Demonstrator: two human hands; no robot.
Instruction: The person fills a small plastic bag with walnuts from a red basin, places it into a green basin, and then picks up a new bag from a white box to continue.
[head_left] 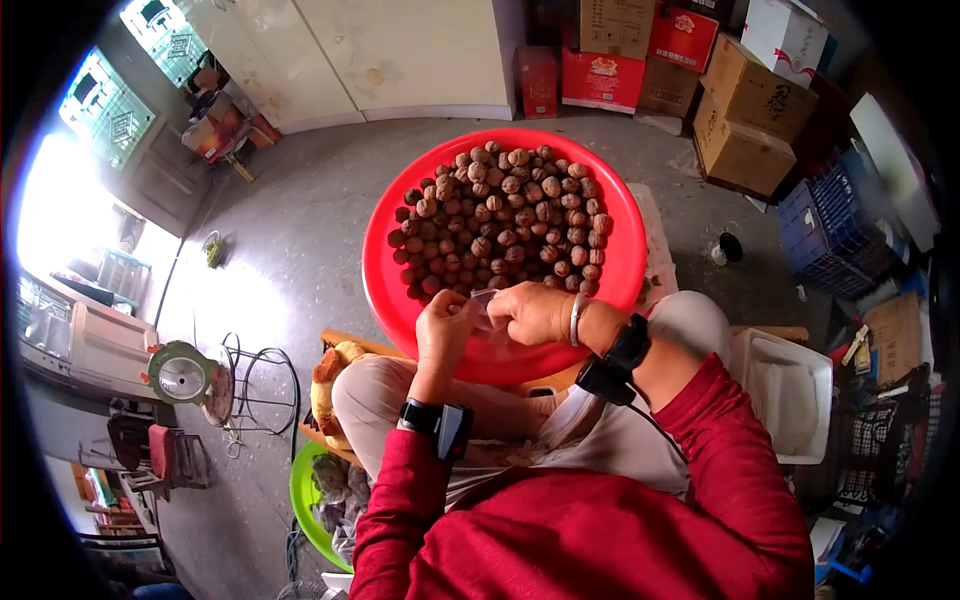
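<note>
Between my two hands is a small clear plastic bag [484, 312], thin and see-through. My left hand [444, 328] pinches its left side with closed fingers. On the other side, my right hand [536, 312] has its fingers closed on the bag too. Both hands are over the near part of a large red basin [622, 262]. Many brown walnuts [508, 212] in their shells are heaped inside the basin, just beyond my fingers. The bag's lower part is faint, and I cannot tell whether anything is in it.
To the right of my knee stands a white tub [785, 395]. A green basin [312, 500] with grey contents is at lower left. A black wire stand [262, 390] is on the left floor. Cardboard boxes [742, 135] and a blue crate [830, 225] line the right.
</note>
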